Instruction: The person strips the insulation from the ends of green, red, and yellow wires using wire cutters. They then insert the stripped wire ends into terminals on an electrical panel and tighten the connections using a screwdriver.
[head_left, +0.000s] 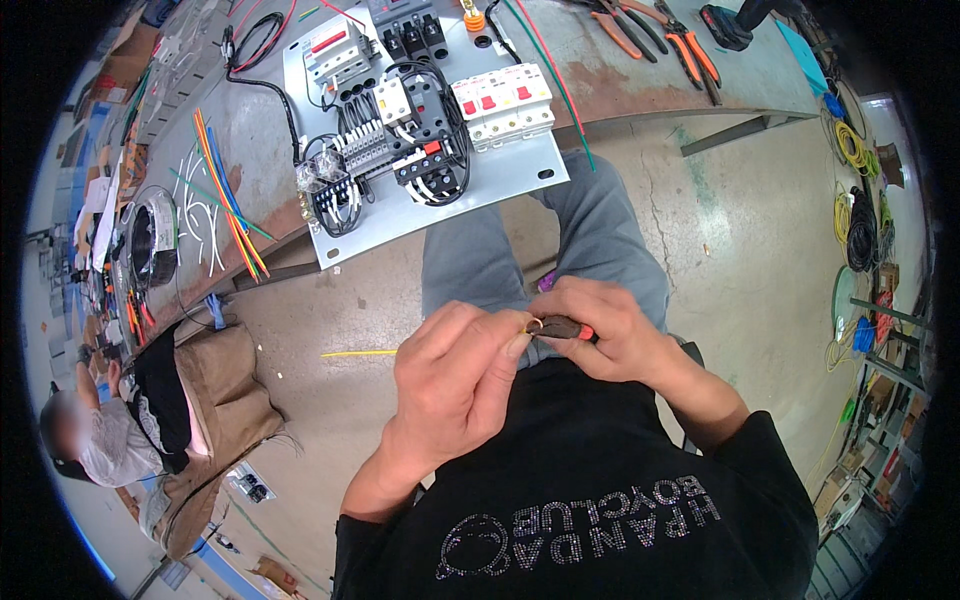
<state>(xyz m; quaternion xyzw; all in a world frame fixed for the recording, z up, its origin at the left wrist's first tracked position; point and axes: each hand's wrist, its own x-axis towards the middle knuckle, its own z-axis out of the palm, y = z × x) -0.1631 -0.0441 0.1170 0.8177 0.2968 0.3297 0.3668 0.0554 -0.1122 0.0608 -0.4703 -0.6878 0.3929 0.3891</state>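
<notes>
In front of my lap, my left hand (455,370) pinches a thin yellow wire (358,353), whose free length sticks out to the left past my knuckles. Dark-jawed pliers with a bit of red handle showing (562,328) are gripped in my right hand (610,325). Their jaws meet a small curved wire end at my left fingertips; whether they are closed on it is too small to tell. Beyond my knees, a grey metal mounting plate (500,180) overhangs the bench edge. It carries white circuit breakers with red switches (505,103), a contactor block (430,105) and black wiring.
Coloured wires (222,195) and a black wire coil (153,240) lie on the metal bench (620,90) at left. Orange-handled pliers (690,55) and a power tool (728,27) lie at far right. Another person (125,440) sits at left; cable coils (855,215) hang at right.
</notes>
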